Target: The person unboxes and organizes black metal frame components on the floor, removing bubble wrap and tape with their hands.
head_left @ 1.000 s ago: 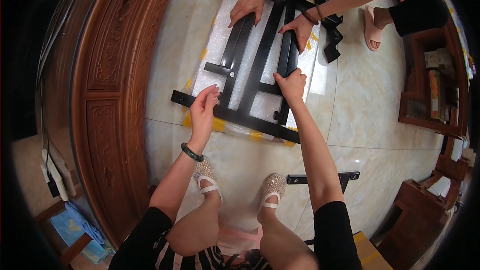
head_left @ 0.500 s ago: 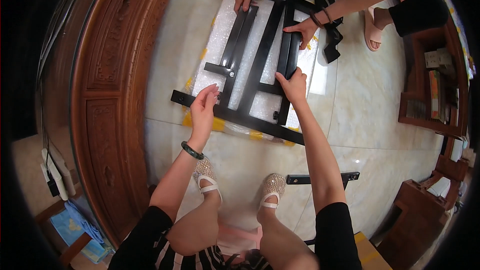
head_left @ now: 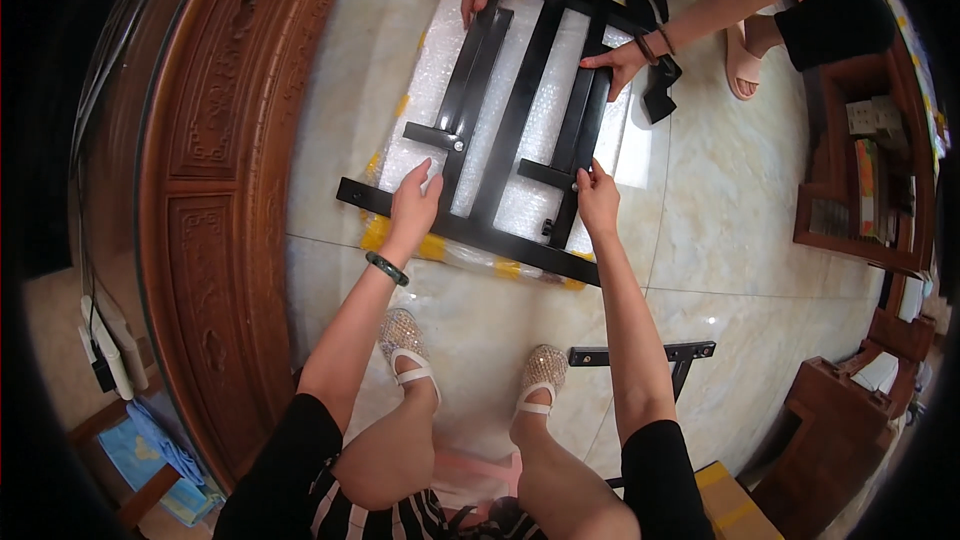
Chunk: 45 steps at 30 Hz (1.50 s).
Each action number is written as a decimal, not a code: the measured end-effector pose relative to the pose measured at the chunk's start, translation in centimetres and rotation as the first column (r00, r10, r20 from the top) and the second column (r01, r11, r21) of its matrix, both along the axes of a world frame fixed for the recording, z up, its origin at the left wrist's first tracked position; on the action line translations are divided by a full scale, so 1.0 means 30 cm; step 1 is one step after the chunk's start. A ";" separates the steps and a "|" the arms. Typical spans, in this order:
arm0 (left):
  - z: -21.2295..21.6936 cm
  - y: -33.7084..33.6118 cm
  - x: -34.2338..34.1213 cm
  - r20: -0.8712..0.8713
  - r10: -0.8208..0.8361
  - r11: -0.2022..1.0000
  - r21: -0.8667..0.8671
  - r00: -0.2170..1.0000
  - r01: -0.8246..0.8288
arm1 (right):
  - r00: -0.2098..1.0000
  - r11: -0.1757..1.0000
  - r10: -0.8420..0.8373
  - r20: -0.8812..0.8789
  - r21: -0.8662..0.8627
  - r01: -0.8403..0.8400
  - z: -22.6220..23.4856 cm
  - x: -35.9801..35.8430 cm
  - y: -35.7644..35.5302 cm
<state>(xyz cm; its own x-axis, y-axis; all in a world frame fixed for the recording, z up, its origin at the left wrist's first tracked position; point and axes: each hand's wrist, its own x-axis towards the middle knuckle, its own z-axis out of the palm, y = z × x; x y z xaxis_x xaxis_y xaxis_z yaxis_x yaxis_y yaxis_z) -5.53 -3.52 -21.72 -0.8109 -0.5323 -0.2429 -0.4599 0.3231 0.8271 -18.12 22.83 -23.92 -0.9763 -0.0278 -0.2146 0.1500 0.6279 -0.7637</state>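
Tiled floor (head_left: 480, 315): right black frame bar (head_left: 590, 120) has swung clear of middle bar (head_left: 519, 110). Left hand (head_left: 414, 206) loosely spread; right hand (head_left: 600, 208), pinch unconfirmed.

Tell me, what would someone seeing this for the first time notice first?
Probably the black frame, upper middle, lying on bubble wrap, with the wearer's right hand at its right and left hand at its lower left. Then the carved wooden furniture along the left, and the glittery shoes at lower centre.

Right grip (head_left: 598, 202) touching black frame (head_left: 515, 120); left grip (head_left: 415, 208) near lower crossbar (head_left: 510, 247); bubble wrap (head_left: 552, 90) underneath.
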 end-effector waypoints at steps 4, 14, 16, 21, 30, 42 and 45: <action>-0.014 0.007 -0.001 0.082 -0.080 0.995 -0.059 0.993 0.085 | 0.998 0.999 0.036 0.054 -0.012 -0.036 0.022 0.001 -0.007; -0.030 0.008 -0.010 0.047 -0.145 0.973 -0.177 0.988 0.151 | 0.992 0.996 0.019 0.122 -0.087 -0.008 -0.045 -0.009 0.009; -0.025 0.009 -0.013 0.075 -0.146 0.968 -0.197 0.986 0.158 | 0.985 0.992 0.002 0.171 -0.123 0.020 -0.033 0.003 0.001; 0.021 0.058 -0.028 0.093 -0.169 0.982 -0.075 0.981 0.176 | 0.997 0.996 0.045 0.067 -0.079 -0.039 -0.054 -0.001 0.029; 0.042 0.111 -0.025 0.069 -0.208 0.976 -0.049 0.976 0.211 | 0.995 0.997 0.075 0.059 -0.016 -0.074 -0.057 0.002 0.008; 0.037 0.106 -0.020 0.022 -0.258 0.961 -0.103 0.966 0.258 | 0.992 0.993 0.116 0.050 0.021 -0.117 -0.076 0.001 0.005; 0.026 0.103 -0.019 0.014 -0.257 0.964 -0.073 0.966 0.257 | 0.994 0.997 0.069 0.087 -0.046 -0.065 -0.095 -0.008 0.013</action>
